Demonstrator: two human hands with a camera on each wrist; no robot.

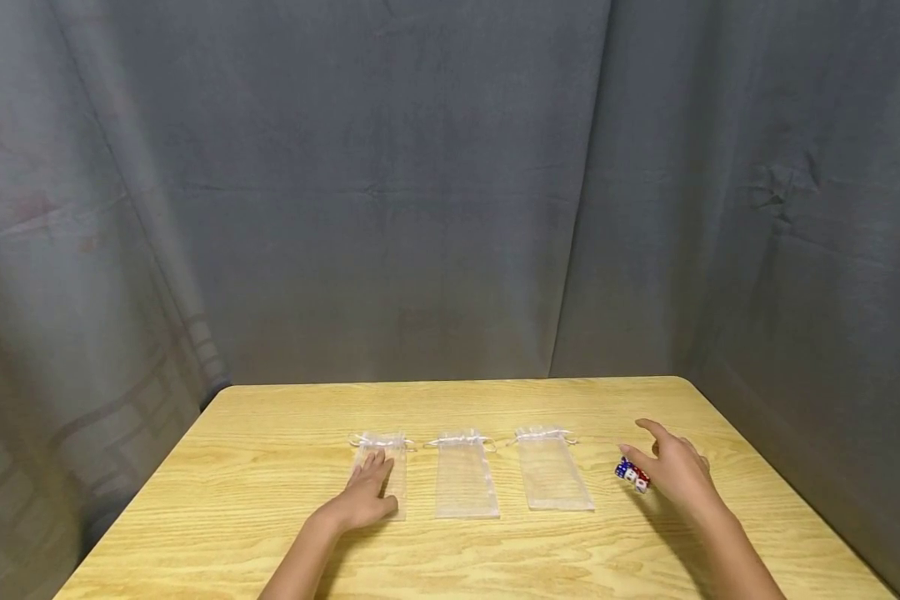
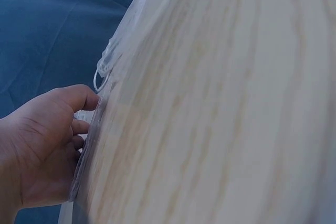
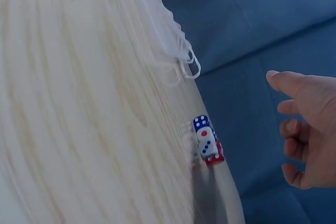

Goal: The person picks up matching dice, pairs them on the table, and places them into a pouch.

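Observation:
Three sheer white drawstring pouches lie flat in a row on the wooden table: a left pouch (image 1: 397, 483), a middle pouch (image 1: 467, 479) and a right pouch (image 1: 553, 473). My left hand (image 1: 360, 498) rests on the left pouch with its fingers extended; the left wrist view shows it at the pouch's edge. Toward the table's right side sits a small cluster of dice (image 1: 633, 475) in blue, white and red. Just above and beside them hovers my right hand (image 1: 678, 471), holding nothing, its thumb and index finger spread apart. In the right wrist view a gap separates hand and dice (image 3: 207, 141).
The light wooden table (image 1: 270, 433) has rounded far corners. Grey curtains (image 1: 390, 208) hang behind it and along both sides. White drawstring loops (image 1: 489, 444) stick out from the pouches' far ends.

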